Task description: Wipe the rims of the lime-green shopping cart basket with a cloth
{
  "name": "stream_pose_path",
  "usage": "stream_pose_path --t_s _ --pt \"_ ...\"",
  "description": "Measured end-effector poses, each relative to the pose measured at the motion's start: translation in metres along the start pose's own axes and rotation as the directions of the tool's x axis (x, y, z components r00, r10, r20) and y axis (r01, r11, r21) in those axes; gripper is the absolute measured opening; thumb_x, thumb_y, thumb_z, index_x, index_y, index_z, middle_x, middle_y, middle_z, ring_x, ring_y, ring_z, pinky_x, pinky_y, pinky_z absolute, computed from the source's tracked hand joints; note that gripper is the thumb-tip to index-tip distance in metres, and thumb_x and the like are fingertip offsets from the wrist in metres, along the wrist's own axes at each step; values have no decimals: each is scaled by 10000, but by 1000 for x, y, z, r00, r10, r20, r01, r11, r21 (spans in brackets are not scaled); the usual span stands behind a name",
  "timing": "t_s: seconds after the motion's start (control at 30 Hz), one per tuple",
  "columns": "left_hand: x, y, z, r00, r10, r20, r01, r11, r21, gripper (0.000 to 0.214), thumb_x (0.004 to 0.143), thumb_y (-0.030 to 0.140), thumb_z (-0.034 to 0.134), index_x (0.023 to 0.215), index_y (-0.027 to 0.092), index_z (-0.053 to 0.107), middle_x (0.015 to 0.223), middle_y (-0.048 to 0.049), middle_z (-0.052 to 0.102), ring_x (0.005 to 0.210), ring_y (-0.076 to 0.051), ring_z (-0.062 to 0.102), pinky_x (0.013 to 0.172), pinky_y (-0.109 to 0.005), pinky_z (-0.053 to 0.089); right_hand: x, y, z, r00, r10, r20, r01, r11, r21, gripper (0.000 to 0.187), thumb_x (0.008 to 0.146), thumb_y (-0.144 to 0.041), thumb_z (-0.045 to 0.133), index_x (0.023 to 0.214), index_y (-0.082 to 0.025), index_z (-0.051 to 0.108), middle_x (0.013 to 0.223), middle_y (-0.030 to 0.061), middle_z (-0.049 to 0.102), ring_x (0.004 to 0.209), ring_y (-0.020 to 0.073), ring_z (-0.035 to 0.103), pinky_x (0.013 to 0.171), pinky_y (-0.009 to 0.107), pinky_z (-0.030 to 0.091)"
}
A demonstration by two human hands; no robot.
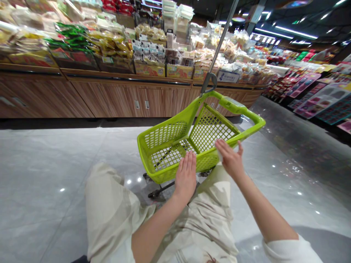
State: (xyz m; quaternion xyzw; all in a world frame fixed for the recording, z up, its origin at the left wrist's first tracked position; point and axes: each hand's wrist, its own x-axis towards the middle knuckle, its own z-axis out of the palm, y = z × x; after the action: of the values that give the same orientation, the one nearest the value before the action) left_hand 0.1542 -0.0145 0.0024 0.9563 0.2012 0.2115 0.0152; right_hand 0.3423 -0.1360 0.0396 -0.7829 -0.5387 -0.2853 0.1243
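Bottom of frame: your legs in cream trousers [115, 212], low over the glossy grey floor [41, 164].

Left hand [186, 177], centre frame: it lies flat on the near wall of the green basket [164, 135]. Fingers are straight and together, palm down, gripping nothing.

Right hand [230, 157], just right of it and a little higher: it's laid on the basket's near-right rim. Fingers are nearly straight, thumb out, not clenched. A white scrap [218, 155] shows under the palm, against the rim. Can't tell what it is, or whether you're pinching it.

The hands are near each other, not touching.

The basket sits mid-frame, right in front of your knees. It has mesh walls and floor and a thick looped rim on the right. Wheels [153, 193] show under its lower left, on the floor. A grey pole [219, 44] runs from its far rim to the top edge of the frame.

Behind it, a wooden counter [123, 98] spans upper left to middle, stacked with packaged snacks [109, 40].

Upper right: shelves of pink trays [315, 95], with strip lights [296, 33] above.
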Motion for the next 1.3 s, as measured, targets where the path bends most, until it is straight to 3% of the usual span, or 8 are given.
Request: stream_pose_path --t_s 0.17,0.37,0.6,0.83,0.93,1.07,1.17,1.3 --pt "-1 6 4 1000 -16 -16 16 1000 -5 736 873 103 405 1558 88 138 1627 -125 226 1505 -239 216 1208 -426 291 5 29 1 929 334 -160 -346 936 -58 718 774 -12 389 1450 -246 444 1451 123 539 1347 268 504 1157 650 11" --pt "-1 6 4 1000 -13 12 13 999 44 683 884 104 395 1541 64 214 1630 -116 216 1491 -252 257 1199 -425 304 -9 -61 13 990 -109 91 99 988 117 745 801 -1 370 1501 -256 368 1465 82 530 1358 184 493 1223 490 33" --pt "-2 7 2 1000 -11 6 11 1000 15 707 888 111 399 1550 59 153 1627 -133 223 1488 -254 265 1193 -429 312 3 50 -2 923 343 -173 -355 933 -47 698 792 -20 385 1442 -263 455 1458 105 535 1361 267 489 1157 641 9" --pt "-1 9 3 1000 -15 10 15 999 31 704 893 119 396 1547 49 146 1629 -130 213 1493 -259 252 1199 -435 307 -10 -61 14 997 -51 52 44 993 112 740 791 16 359 1485 -238 388 1460 84 536 1363 179 487 1217 483 24" --pt "-2 6 3 1000 1 16 -1 1000 32 711 894 123 400 1546 39 130 1630 -135 206 1495 -258 245 1199 -434 312 -7 -22 5 997 -50 64 46 997 64 696 816 9 362 1455 -257 436 1440 74 558 1333 184 520 1211 501 10" --pt "-2 5 5 1000 28 -5 -28 998 48 716 887 113 411 1544 34 135 1625 -137 222 1502 -247 224 1211 -415 295 6 43 1 942 301 -149 -310 950 -46 652 797 -7 374 1387 -247 514 1426 89 570 1353 250 500 1164 612 42" --pt "-1 6 7 999 47 -25 -45 997 68 710 885 114 421 1537 16 158 1628 -141 202 1511 -244 185 1221 -393 276 6 4 11 942 311 -126 -315 949 -11 654 781 -7 375 1385 -215 515 1430 104 565 1354 247 499 1173 579 99" --pt "-1 4 8 997 58 -46 -54 996 74 726 874 114 419 1540 19 147 1635 -125 177 1519 -222 135 1227 -379 264 -6 -68 17 999 -15 32 12 994 109 685 793 10 361 1436 -205 460 1454 84 542 1369 175 481 1213 446 117"
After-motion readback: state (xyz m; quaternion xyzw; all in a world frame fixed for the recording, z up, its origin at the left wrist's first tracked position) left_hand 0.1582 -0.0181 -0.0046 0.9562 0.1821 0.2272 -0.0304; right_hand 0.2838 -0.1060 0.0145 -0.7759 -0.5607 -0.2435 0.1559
